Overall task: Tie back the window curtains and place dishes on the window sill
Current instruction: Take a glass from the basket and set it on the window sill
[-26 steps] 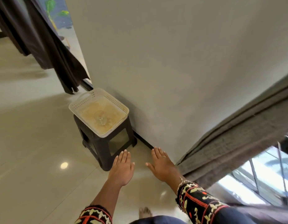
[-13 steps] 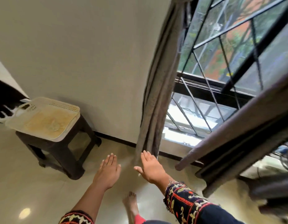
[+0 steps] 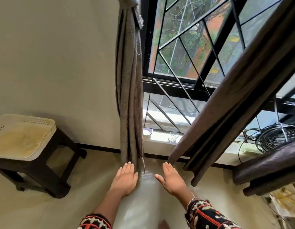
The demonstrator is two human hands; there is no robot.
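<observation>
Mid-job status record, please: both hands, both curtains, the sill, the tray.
left hand: open, flat, empty, near hem of left curtain
right hand: open, flat, empty
left curtain: gathered narrow, hanging beside window
right curtain: bunched, slanting across window
window sill: small bowl and clear glass, apart
tray: on dark stool, far left

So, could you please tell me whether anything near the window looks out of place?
A loose tangle of black cables lies piled at the right end of the window sill, untidy for a ledge that holds a glass and a small bowl. The tray on the stool also looks stained yellow.
</observation>
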